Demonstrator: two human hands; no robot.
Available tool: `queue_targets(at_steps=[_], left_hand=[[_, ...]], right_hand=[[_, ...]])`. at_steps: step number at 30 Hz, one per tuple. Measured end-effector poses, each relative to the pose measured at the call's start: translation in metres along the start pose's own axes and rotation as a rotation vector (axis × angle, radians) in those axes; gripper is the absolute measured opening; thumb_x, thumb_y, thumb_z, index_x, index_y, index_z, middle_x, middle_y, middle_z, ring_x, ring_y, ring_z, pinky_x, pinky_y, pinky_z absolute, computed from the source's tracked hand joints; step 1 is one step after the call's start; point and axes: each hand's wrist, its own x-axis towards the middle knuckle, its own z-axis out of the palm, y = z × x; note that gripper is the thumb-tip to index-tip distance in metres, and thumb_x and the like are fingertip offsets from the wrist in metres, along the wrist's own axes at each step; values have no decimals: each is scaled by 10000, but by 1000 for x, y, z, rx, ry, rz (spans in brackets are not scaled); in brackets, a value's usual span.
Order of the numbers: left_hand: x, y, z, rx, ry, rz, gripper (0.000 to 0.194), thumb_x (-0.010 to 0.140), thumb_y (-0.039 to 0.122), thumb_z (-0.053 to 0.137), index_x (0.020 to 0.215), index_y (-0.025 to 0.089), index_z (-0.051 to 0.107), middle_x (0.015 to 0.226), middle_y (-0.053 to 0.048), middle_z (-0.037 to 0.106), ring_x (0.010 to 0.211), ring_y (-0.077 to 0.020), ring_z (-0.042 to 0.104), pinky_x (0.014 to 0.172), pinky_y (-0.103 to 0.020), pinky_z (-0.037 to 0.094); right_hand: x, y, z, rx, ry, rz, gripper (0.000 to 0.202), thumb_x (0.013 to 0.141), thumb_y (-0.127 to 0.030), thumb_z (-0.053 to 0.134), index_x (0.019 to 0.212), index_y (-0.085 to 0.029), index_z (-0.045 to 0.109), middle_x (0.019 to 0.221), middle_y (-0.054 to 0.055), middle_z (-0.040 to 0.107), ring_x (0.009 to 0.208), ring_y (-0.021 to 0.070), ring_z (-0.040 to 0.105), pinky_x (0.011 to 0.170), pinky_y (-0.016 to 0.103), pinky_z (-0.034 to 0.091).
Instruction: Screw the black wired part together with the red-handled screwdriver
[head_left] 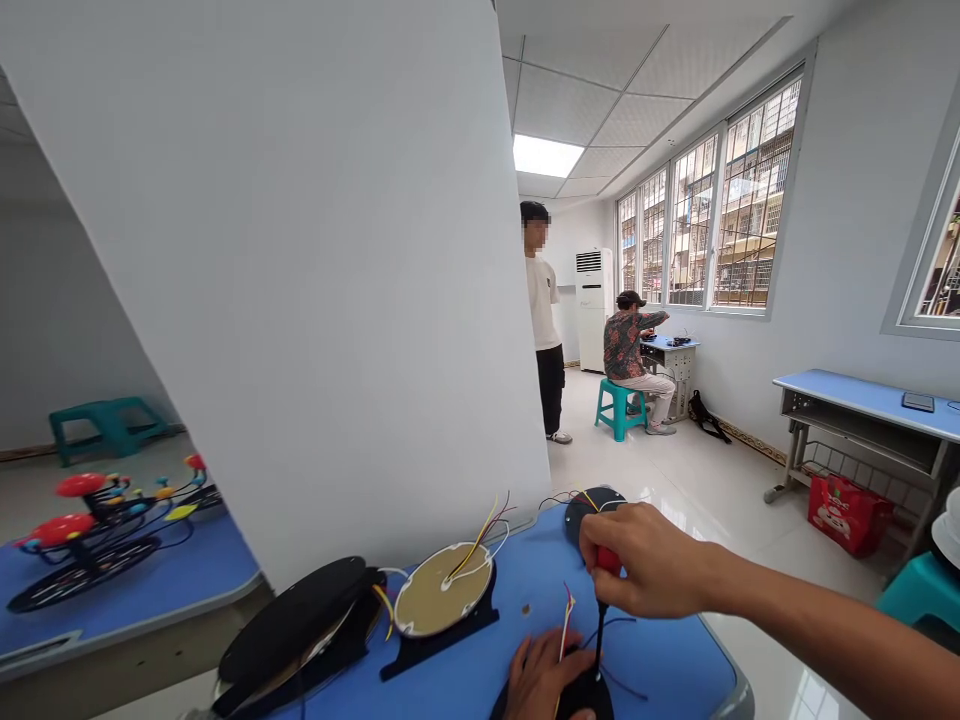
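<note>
Toy (97,525): far left on the next blue desk — red and yellow balls on black arms, well apart from your hands.
Black disc (300,625): tilted on your table (660,680), left of the tan disc.
Tan disc (444,592): propped on a black stand, coloured wires rising from it.
Left hand (544,680): yours, at the bottom edge, pressing down on a black part (585,695); grip on it — cannot tell.
Screwdriver (602,610): upright, tip on the black part.
Right hand (645,560): yours, clenched around the screwdriver's red handle.
Background: two people near the windows.

Left hand (541,680) and black part (581,692) cut by bottom edge.
</note>
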Motion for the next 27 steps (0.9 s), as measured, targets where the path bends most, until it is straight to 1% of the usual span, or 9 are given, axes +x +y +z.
queue_targets(at_steps=[5,9,11,15,20,22,24,25,27], left_hand=[[-8,3,-9,-59,21,98,526,780,559,623,1268,362,607,1384,-98,565,1333,-342,442,1143,-600,240],[-10,9,-13,-42,10,82,496,766,484,662,1246,365,621,1372,-93,573,1325,-340,452,1141,-596,250],[-10,14,-15,-28,-13,58,493,756,444,672,1240,359,626,1371,-95,572,1327,-339,450,1142,-600,245],[-8,14,-15,-36,-11,64,465,774,466,647,1230,379,625,1362,-77,574,1317,-331,455,1139,-596,250],[-11,6,-7,-84,59,103,473,747,528,665,1197,382,647,1305,-70,599,1259,-323,487,1119,-582,276],[-12,3,2,-152,105,118,475,750,575,649,1193,402,646,1294,-38,601,1246,-285,490,1125,-513,287],[-7,-3,15,-202,173,109,522,728,710,583,1167,438,657,1264,-18,618,1220,-273,497,1136,-487,262],[-2,-7,23,-211,160,103,544,739,764,505,1172,467,646,1273,-14,618,1225,-283,488,1138,-499,248],[9,-19,39,-246,167,65,573,789,787,337,1179,491,634,1282,-30,623,1254,-310,468,1150,-526,206]], right_hand=[[5,-1,-3,-90,-82,-55,175,712,-110,572,787,-217,456,728,-45,566,604,121,458,642,249,355],[7,-5,-2,-189,-92,-82,164,727,-119,588,820,-211,488,755,-34,618,595,127,497,622,257,353],[8,-11,1,-299,-105,-35,92,805,-211,599,841,-202,514,751,-11,642,572,141,516,593,273,338],[14,-22,2,-523,-184,115,322,951,-475,506,847,-174,552,672,51,652,526,188,550,536,298,299],[23,-17,-14,-282,-309,-229,75,898,-235,592,881,-188,536,823,43,666,706,182,598,661,287,399],[24,-7,-17,-142,-321,-287,167,822,-139,633,945,-197,534,914,46,658,830,192,613,714,277,426],[26,7,-10,-172,-252,-228,186,822,-143,614,978,-213,543,885,46,658,779,213,620,678,309,425],[26,15,-3,-250,-168,-188,105,847,-214,611,939,-217,560,818,56,656,729,242,616,652,342,414],[25,31,17,-347,-19,-95,238,858,-456,616,808,-227,581,602,54,592,521,258,550,524,354,342]])
